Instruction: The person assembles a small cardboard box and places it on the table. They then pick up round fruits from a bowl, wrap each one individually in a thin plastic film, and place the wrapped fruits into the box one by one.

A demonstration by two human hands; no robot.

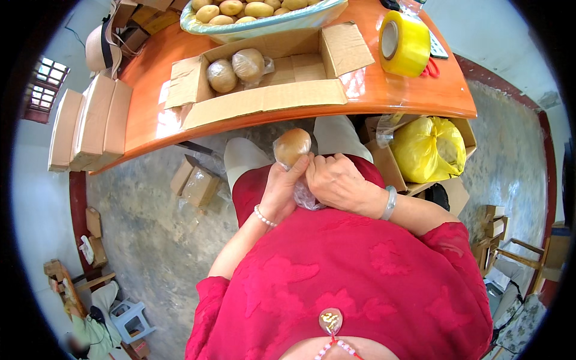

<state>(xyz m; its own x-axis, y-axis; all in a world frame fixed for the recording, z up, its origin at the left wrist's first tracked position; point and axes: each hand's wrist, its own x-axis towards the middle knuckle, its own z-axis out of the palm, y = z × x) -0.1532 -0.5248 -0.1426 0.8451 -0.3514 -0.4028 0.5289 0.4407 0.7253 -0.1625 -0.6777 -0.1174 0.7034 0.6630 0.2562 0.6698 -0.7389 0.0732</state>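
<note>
In front of my lap, my left hand holds a potato wrapped in clear plastic. My right hand pinches the gathered plastic just below the potato, its fingers meeting my left thumb. Loose crumpled plastic film hangs down between both hands. On the table ahead, an open cardboard box contains two plastic-wrapped potatoes at its left end. Its right part shows a bare cardboard bottom.
A lined basket of unwrapped potatoes stands behind the box on the orange table. Yellow packing tape and red-handled scissors lie right. Closed cartons stand left. Below right, a carton holds a yellow plastic bag. Someone sits lower left.
</note>
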